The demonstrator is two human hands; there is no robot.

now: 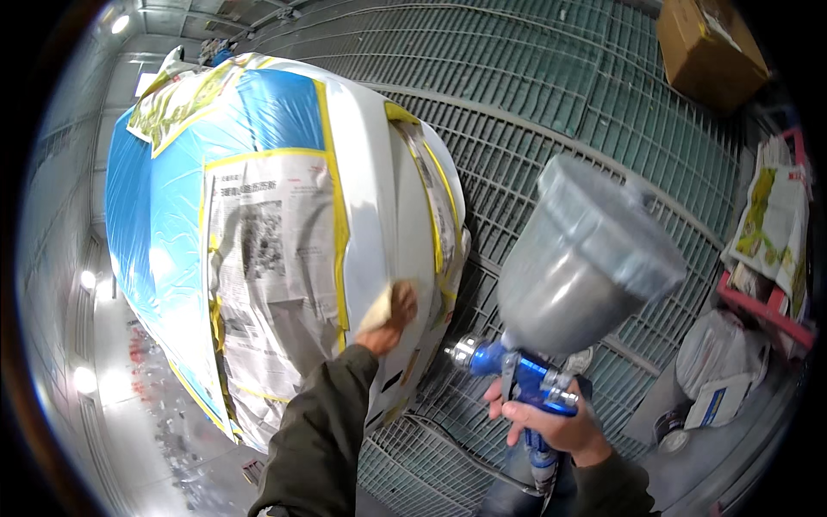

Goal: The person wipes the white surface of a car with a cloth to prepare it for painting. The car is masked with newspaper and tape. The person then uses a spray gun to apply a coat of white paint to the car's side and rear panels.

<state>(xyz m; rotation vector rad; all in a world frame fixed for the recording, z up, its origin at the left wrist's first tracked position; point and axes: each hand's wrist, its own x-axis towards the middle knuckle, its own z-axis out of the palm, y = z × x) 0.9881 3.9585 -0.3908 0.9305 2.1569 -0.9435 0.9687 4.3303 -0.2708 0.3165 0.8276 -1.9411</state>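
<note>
The spray gun (534,375) was in the person's right hand (560,422), just right of the masked car (366,181), its metal nozzle facing left toward the white bodywork and standing apart from it. The gun's long axis ran from that nozzle down and rightward to the metal knobs at its rear; the grip hung below, wrapped by the right hand, with two fingertips showing on the far side — whether they pressed the trigger could not be told. The left hand (401,308) was the nearer to the car: blurred, its fingers closed on a pale, yellowish cloth (376,312), it was over the bare white strip beside the taped newspaper (276,233), though contact between cloth and surface was unclear. Blue film (164,207) covered the car farther left. Above the gun stood its big grey cup (564,271), tilted so that its wide top leaned right, with clear wrapping about the rim; its opaque wall hid what was inside. A cardboard box (702,60) sat at the upper right, its contents not visible. Lower down, a red rack (762,314) held printed packages (767,215) — and near it lay a translucent plastic bag (715,353).
</note>
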